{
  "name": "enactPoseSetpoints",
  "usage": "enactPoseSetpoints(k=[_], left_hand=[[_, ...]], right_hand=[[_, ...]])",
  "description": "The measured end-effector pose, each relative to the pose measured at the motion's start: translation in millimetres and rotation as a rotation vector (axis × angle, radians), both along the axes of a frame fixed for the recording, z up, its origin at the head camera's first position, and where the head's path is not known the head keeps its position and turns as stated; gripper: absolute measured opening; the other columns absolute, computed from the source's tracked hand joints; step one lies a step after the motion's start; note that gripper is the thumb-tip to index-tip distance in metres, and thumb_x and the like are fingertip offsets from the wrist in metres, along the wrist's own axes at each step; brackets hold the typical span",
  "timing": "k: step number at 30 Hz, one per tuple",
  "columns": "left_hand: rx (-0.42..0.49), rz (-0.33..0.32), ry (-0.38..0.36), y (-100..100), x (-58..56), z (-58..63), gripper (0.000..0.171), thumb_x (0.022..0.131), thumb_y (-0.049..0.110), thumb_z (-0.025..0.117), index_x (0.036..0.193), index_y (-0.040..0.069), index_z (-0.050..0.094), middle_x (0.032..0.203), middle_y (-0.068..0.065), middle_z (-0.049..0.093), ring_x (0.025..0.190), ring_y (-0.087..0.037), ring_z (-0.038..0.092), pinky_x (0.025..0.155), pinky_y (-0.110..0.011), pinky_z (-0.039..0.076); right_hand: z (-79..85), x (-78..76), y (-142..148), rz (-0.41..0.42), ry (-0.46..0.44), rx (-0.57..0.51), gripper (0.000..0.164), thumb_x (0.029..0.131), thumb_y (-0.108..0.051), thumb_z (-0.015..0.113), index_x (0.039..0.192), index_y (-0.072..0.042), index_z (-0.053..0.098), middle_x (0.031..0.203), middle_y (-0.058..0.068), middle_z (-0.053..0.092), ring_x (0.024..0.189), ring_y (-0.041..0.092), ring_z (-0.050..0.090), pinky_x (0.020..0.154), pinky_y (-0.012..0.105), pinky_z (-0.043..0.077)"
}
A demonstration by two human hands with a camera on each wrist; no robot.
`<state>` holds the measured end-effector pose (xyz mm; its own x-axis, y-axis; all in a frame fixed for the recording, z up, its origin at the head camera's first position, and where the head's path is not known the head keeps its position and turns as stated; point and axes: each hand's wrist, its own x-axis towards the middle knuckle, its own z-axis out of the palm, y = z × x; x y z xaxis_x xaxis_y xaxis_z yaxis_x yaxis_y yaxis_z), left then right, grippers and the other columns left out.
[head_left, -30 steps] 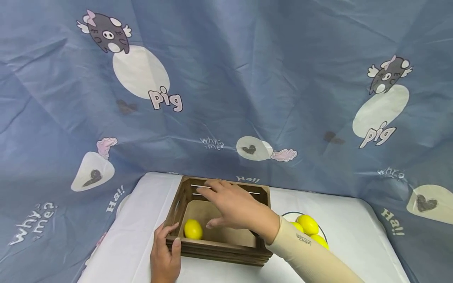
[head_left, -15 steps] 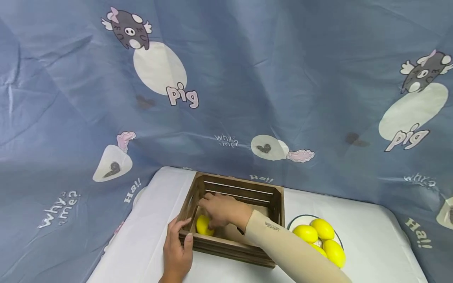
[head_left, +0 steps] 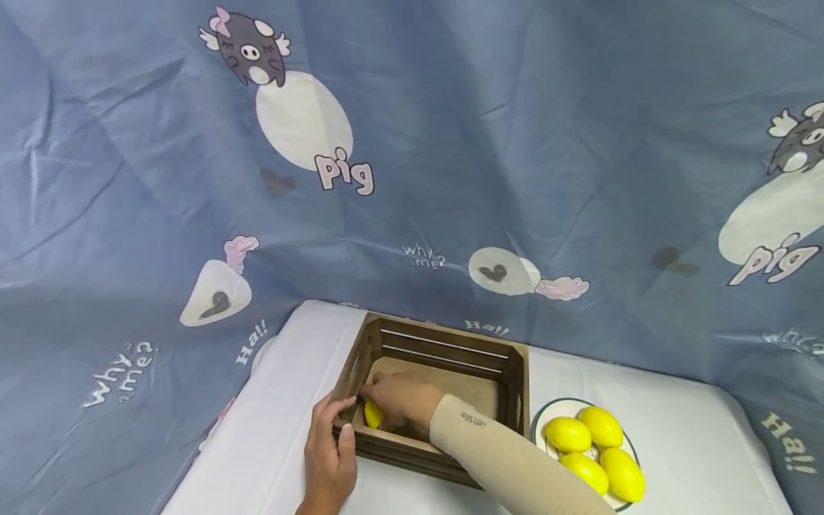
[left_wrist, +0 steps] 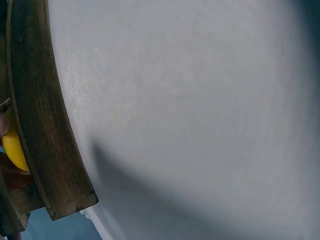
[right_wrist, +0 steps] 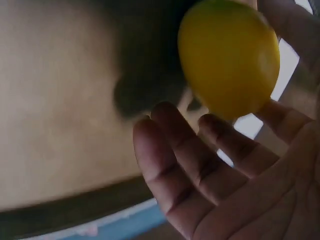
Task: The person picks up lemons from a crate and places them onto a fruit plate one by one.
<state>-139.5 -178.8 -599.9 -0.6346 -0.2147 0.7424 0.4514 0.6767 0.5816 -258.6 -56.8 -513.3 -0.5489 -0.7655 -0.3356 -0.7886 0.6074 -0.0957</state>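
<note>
In the head view, my right hand (head_left: pixel 402 400) reaches down into the slatted wooden crate (head_left: pixel 450 330) at its front left corner. It pinches a yellow lemon (head_left: pixel 373 413) there, which it partly covers. Seen from the right wrist, the lemon (right_wrist: pixel 230 57) sits between thumb and index finger, while the other fingers (right_wrist: pixel 155 150) stay off it. My left hand (head_left: pixel 330 458) holds the crate's front left corner, fingers at the side rim and thumb against the front. A strip of yellow lemon (left_wrist: pixel 15 149) shows behind the crate's dark rail (left_wrist: pixel 47 115) in the left wrist view.
To the right of the crate, a white plate (head_left: pixel 546 413) with a dark rim bears several yellow lemons (head_left: pixel 623 475). Crate and plate stand on a white cloth (head_left: pixel 689 422). A blue printed curtain (head_left: pixel 412 143) hangs behind.
My right hand has come down from above the crate onto the lemon in its front left corner and taken hold of it. The left hand keeps its place on the crate; the view has shifted.
</note>
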Motion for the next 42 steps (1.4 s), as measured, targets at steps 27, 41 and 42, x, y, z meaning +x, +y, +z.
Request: enactPoseSetpoints(k=[27, 41, 42], left_hand=[[0.007, 0.009, 0.100, -4.3, -1.9, -6.0, 0.031, 0.097, 0.004, 0.053, 0.126, -0.006, 0.057, 0.120, -0.018, 0.065, 0.131, -0.026, 0.054, 0.115, -0.023, 0.033], [-0.001, 0.009, -0.018, -2.1, 3.8, 0.3, 0.049, 0.093, -0.003, 0.059, 0.141, -0.004, 0.048, 0.121, -0.013, 0.066, 0.133, -0.020, 0.052, 0.118, -0.021, 0.028], [-0.002, 0.016, -0.019, -2.2, 3.9, 0.3, 0.050, 0.093, -0.003, 0.060, 0.141, -0.004, 0.048, 0.121, -0.013, 0.067, 0.134, -0.021, 0.052, 0.118, -0.021, 0.027]], right_hand=[[2.4, -5.5, -6.3, -0.093, -0.065, -0.074, 0.066, 0.077, -0.028, 0.094, 0.128, -0.013, 0.056, 0.093, -0.003, 0.059, 0.075, 0.011, 0.055, 0.072, 0.025, 0.051], [6.3, -9.4, 0.3, -0.089, -0.108, -0.141, 0.070, 0.078, -0.028, 0.094, 0.134, -0.009, 0.056, 0.106, 0.003, 0.061, 0.079, 0.011, 0.056, 0.076, 0.024, 0.051], [7.0, -9.4, 0.6, -0.087, -0.109, -0.140, 0.070, 0.078, -0.028, 0.093, 0.135, -0.009, 0.056, 0.107, 0.003, 0.061, 0.079, 0.011, 0.056, 0.076, 0.024, 0.051]])
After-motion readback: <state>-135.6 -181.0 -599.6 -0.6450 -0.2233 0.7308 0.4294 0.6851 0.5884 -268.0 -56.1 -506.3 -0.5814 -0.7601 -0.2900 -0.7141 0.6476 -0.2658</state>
